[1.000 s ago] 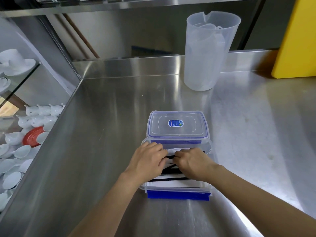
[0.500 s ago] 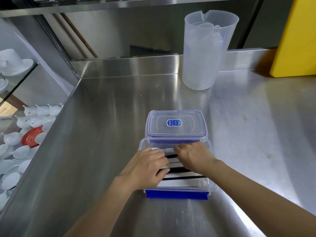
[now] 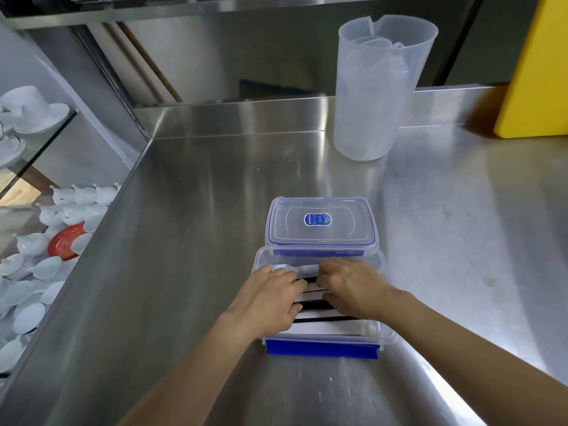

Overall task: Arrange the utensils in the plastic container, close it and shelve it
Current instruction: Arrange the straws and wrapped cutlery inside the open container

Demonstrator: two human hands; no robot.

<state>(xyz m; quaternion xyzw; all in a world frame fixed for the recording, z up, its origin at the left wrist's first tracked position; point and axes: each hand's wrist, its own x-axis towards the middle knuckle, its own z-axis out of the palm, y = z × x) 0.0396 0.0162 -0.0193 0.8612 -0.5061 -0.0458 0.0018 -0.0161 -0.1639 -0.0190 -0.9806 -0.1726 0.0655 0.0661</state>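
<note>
Down at 6 o'clock on the steel bench [image 3: 190, 241], left hand [image 3: 264, 302] lies flat, fingers spread, pressing the black-and-white utensils [image 3: 332, 325] inside the open plastic container [image 3: 382, 330]; right hand [image 3: 353, 287] beside it, fingers curled on a clear piece. Lid [image 3: 319, 224] sits at 12 o'clock, touching; jug [image 3: 378, 87] at 1 o'clock.

Bright, even light from above; soft glare streaks on the steel tabletop [image 3: 215, 210]. Faint shadows lie under both arms. Wide-angle bending curves the edges; focus is slightly soft.
</note>
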